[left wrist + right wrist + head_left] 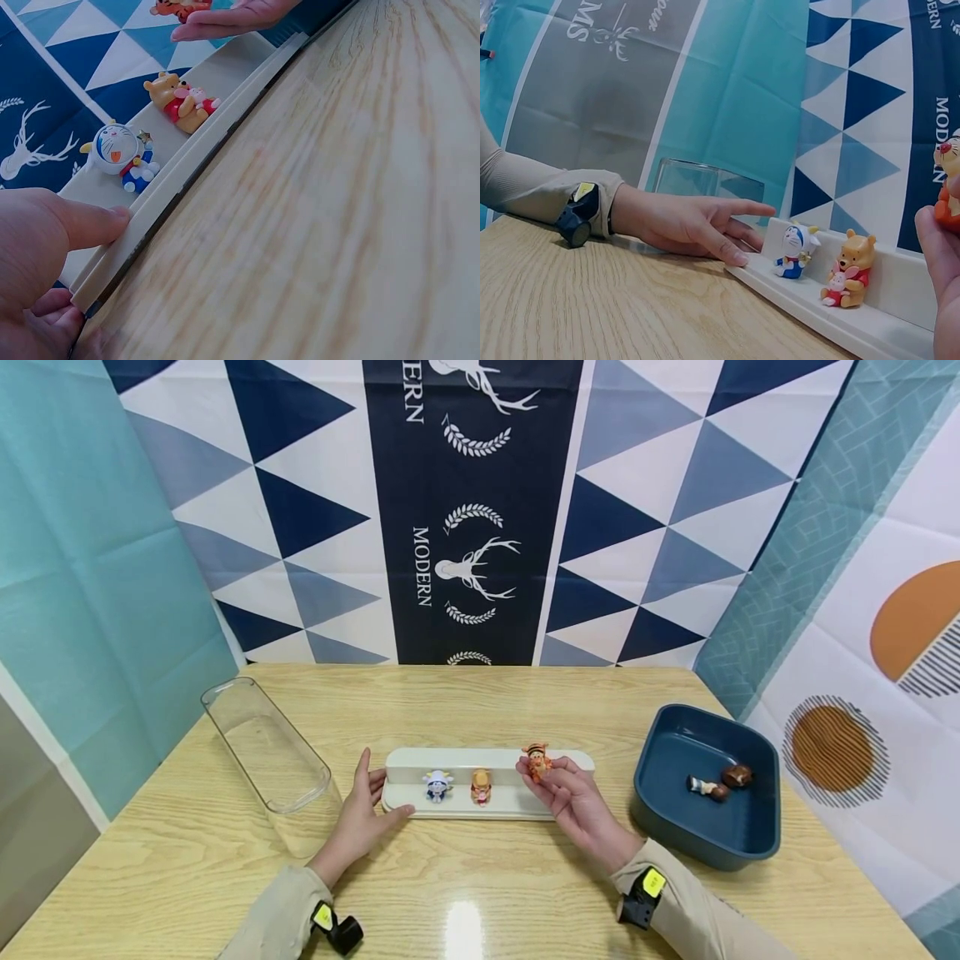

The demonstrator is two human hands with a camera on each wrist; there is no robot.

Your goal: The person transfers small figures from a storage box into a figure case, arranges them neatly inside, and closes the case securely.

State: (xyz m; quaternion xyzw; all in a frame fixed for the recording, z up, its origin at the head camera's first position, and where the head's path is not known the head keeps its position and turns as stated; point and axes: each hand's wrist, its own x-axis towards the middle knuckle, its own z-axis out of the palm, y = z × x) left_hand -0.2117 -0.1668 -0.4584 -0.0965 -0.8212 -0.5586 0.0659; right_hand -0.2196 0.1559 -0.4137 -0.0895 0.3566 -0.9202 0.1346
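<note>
A white two-step display stand [450, 809] lies lengthwise on the table. On its lower step sit a Doraemon figurine [437, 786] in a white hood and, to the right, a Winnie the Pooh figurine [481, 787] hugging a small pink Piglet. My left hand [358, 824] grips the stand's left end; its thumb presses the front edge in the left wrist view, with other fingers tucked around the end. My right hand [581, 806] pinches an orange Tigger figurine [537, 762] upright above the stand's right part. In the right wrist view, Tigger [949, 187] is partly cut off.
To the right stands a dark blue bin [651, 760] with a brown-haired figurine [708, 789] and another brown piece [737, 776] lying inside. A long clear plastic cover [262, 735] rests at the left. Patterned cloths [300, 510] hang behind the wooden table [405, 893].
</note>
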